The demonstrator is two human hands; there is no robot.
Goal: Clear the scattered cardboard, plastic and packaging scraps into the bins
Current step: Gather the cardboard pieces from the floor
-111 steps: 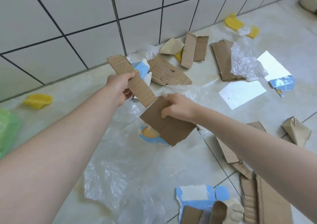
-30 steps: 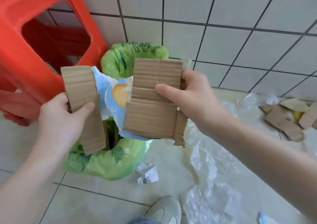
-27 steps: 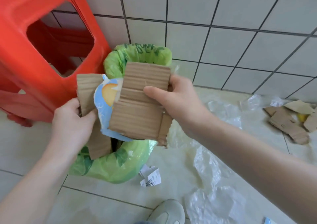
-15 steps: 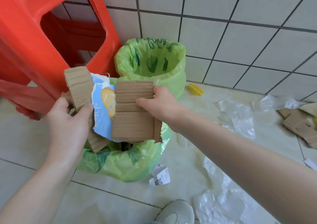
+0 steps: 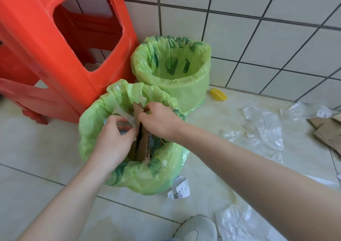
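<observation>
Two bins lined with green bags stand by the tiled wall. Both hands are over the mouth of the near bin [image 5: 132, 178]. Brown cardboard pieces [image 5: 141, 144] stand on edge inside it, with a blue printed scrap beside them. My right hand [image 5: 159, 119] pinches the top edge of the cardboard. My left hand [image 5: 113, 141] curls its fingers round the cardboard from the left side. The far bin [image 5: 184, 85] is behind, and its inside shows only the green liner.
A red plastic stool [image 5: 55, 52] stands left of the bins. A yellow scrap [image 5: 218, 94] lies by the wall. Clear plastic sheets [image 5: 262, 128], cardboard pieces [image 5: 328, 135] and a QR-code paper scrap [image 5: 180, 190] lie on the floor. A shoe [image 5: 195, 227] is at the bottom.
Both hands have moved down from above the near bin into its mouth. The cardboard and blue scrap they held flat in the air now stand on edge inside the bin.
</observation>
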